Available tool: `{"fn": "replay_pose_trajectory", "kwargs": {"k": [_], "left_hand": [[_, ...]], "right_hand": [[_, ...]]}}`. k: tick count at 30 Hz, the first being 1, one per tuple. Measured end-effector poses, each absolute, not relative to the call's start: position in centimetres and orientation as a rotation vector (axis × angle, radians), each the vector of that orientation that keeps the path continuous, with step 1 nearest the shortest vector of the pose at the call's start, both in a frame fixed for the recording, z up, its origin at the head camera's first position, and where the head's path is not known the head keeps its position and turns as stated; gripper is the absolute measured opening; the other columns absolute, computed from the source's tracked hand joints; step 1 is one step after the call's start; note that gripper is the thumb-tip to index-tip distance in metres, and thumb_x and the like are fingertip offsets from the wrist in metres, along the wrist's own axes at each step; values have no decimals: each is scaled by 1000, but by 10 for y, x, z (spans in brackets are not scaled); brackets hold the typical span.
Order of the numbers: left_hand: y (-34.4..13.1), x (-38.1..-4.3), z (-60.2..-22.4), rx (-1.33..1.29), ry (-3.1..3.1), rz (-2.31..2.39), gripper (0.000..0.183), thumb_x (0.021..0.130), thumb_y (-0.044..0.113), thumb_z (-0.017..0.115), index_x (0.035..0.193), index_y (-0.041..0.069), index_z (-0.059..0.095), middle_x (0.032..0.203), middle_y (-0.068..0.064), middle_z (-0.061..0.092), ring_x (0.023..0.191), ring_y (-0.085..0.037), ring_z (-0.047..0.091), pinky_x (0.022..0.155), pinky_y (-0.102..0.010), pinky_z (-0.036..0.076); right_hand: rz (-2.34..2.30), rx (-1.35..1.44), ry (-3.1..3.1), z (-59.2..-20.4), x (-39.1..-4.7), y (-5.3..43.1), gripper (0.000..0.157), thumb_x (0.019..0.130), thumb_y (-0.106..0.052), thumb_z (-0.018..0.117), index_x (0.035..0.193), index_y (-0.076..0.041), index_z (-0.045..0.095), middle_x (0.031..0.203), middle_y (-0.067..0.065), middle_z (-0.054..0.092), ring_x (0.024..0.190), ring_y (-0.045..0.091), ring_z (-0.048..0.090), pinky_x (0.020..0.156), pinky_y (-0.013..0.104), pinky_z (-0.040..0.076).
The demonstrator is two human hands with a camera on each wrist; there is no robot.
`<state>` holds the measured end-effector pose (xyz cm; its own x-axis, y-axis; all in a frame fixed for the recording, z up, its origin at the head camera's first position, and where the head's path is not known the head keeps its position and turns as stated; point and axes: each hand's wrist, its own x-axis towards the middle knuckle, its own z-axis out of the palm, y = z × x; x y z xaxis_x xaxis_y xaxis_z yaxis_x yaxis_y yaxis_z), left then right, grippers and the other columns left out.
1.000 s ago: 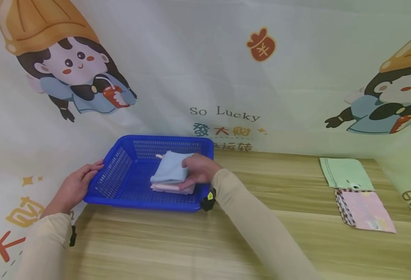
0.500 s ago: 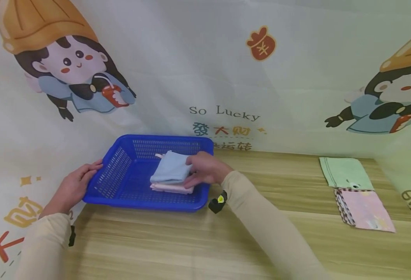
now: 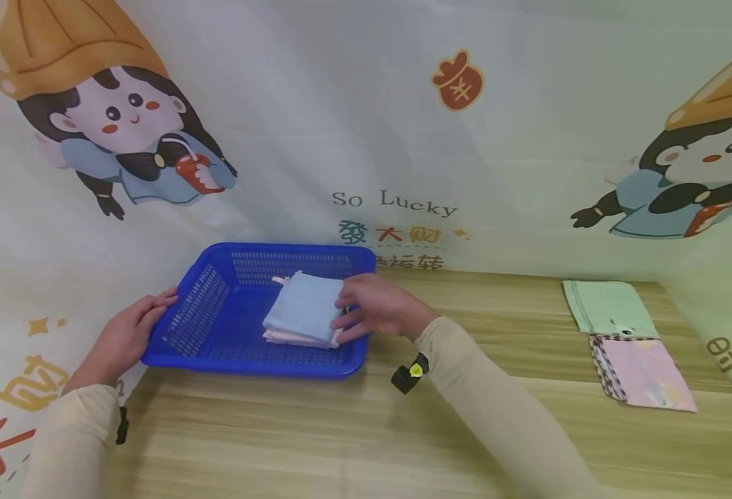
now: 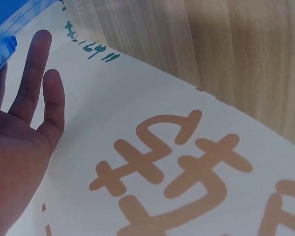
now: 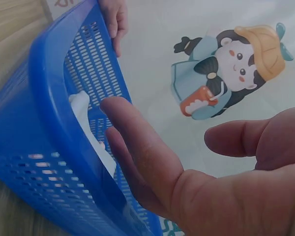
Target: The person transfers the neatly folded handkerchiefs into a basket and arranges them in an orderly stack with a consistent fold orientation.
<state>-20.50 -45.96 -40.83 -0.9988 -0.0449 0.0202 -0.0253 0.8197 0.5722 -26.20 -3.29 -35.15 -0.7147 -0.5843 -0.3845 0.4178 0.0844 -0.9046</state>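
In the head view my left hand (image 3: 119, 343) rests with its fingers at the left rim of the blue plastic basket (image 3: 256, 371). Its fingers look straight in the left wrist view, and the thumb is hidden there. A folded light-blue cloth (image 3: 306, 305) lies on a pale pink cloth (image 3: 288, 339) in the right part of the basket. My right hand (image 3: 391, 305) is over the basket's right rim, its fingers spread beside the cloth stack. In the right wrist view the thumb and fingers stand apart with nothing between them.
At the right of the wooden table (image 3: 466, 450) lie a green folded cloth (image 3: 609, 305) and a pink cloth with a checked edge (image 3: 653, 374). A printed sheet (image 3: 516, 138) hangs behind the basket and along both sides.
My right hand has let go of the cloth stack and drawn back to the right, its fingers spreading. The cloths stay in the basket. My left hand remains at the rim.
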Motion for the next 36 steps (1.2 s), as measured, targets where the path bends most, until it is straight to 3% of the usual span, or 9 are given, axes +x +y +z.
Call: {"fn": "replay_pose_trajectory", "kwargs": {"k": [10, 15, 19, 23, 27, 32, 36], "left_hand": [[-461, -207, -412, 6, -2939, -913, 57, 113, 41, 25, 146, 4, 51, 162, -21, 36, 147, -58, 29, 111, -77, 29], [-463, -206, -412, 5, -2933, -892, 56, 113, 41, 25, 146, 4, 51, 162, -21, 37, 146, -59, 30, 109, -78, 29], [-463, -204, -411, 4, -2929, -899, 56, 113, 41, 26, 147, 4, 50, 162, -21, 37, 146, -59, 30, 110, -78, 29], [-463, -203, -410, 37, -2946, -937, 59, 112, 44, 24, 149, 5, 48, 163, -20, 34, 148, -59, 27, 110, -79, 27], [-461, -205, -409, 41, -2954, -944, 60, 112, 44, 23, 149, 5, 48, 163, -20, 33, 148, -59, 26, 110, -79, 27], [-461, -207, -409, 55, -2961, -957, 60, 112, 45, 23, 149, 4, 47, 164, -21, 32, 148, -59, 26, 111, -79, 27], [-461, -207, -409, 67, -2970, -966, 60, 112, 45, 22, 150, 4, 46, 164, -20, 30, 148, -60, 25, 111, -79, 27]], "right_hand": [[-1756, -189, 1661, -354, -259, -9, 65, 104, -4, 44, 162, -3, 13, 157, 29, 39, 135, 50, 53, 89, 47, 64], [-1764, -171, 1733, -353, -261, -1, 56, 103, -9, 50, 156, -6, 31, 149, 26, 50, 112, 32, 67, 86, 38, 65], [-1744, -206, 1879, -354, -262, 4, 47, 104, -13, 51, 149, -4, 43, 141, 22, 57, 100, 23, 68, 84, 33, 64], [-1672, -274, 2117, -356, -261, 12, 44, 105, -19, 50, 145, -1, 49, 141, 18, 58, 110, 28, 68, 87, 35, 64], [-1498, -355, 2391, -359, -261, 23, 46, 105, -27, 49, 145, -5, 50, 145, 16, 57, 126, 33, 62, 102, 43, 58], [-1235, -483, 2674, -367, -266, 33, 56, 104, -30, 49, 150, 1, 43, 152, 21, 51, 141, 37, 51, 119, 50, 43], [-1071, -520, 2825, -377, -269, 40, 59, 104, -29, 48, 150, 7, 39, 153, 27, 47, 144, 43, 45, 122, 53, 38]]}}
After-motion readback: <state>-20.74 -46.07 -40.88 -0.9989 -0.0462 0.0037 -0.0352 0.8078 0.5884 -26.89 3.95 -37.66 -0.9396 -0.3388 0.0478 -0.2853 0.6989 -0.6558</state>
